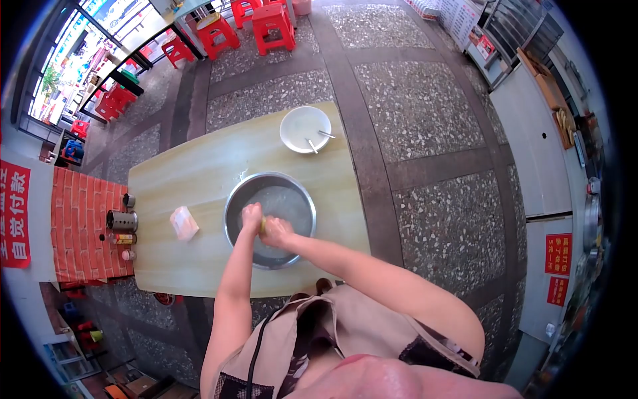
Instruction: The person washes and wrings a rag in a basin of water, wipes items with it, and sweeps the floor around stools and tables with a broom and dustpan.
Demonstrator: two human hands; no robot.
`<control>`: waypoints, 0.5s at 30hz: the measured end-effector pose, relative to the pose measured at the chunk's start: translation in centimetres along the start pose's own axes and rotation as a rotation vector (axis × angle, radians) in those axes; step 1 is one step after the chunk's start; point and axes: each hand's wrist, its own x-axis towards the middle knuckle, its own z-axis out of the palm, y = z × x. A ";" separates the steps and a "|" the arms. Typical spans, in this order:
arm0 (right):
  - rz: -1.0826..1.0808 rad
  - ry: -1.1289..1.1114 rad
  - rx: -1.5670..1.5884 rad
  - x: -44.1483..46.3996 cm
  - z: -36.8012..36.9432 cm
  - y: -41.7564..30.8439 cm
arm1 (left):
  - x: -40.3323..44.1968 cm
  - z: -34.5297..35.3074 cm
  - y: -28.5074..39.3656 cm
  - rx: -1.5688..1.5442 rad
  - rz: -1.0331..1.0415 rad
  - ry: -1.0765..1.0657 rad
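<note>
A yellowish item (263, 225) lies between left hand (252, 217) and right hand (277, 231), both clenched on it.

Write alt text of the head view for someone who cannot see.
The left hand and right hand hold a small yellowish thing between them over a metal basin of liquid on a pale table. A white bowl with two utensils stands farther back; a whitish packet lies to the left.

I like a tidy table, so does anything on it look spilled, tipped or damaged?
Nothing looks clearly tipped or damaged: the metal basin and the white bowl both stand upright. The one doubtful thing is the shiny specks on the tabletop just beyond the basin; they could be splashed water, or only glare.
</note>
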 end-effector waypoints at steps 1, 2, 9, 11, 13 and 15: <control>0.000 0.002 0.000 -0.3 0.1 -0.2 | -0.3 -0.2 0.1 0.071 -0.003 0.018; -0.021 -0.034 -0.078 -0.4 0.1 -0.4 | -0.6 -0.3 0.2 0.071 0.000 0.018; -0.030 -0.055 -0.156 -0.4 4.8 0.0 | -6.0 -2.0 4.3 0.176 -0.084 0.151; 0.100 0.010 0.027 -3.0 1.6 -1.6 | -6.0 -2.8 5.2 0.125 0.033 0.160; -0.001 0.231 0.101 -3.4 0.3 0.6 | -6.0 -3.7 5.7 -0.010 0.062 0.103; -0.108 0.424 0.246 -5.4 -0.9 3.1 | -7.6 -4.0 6.0 -0.450 0.028 -0.087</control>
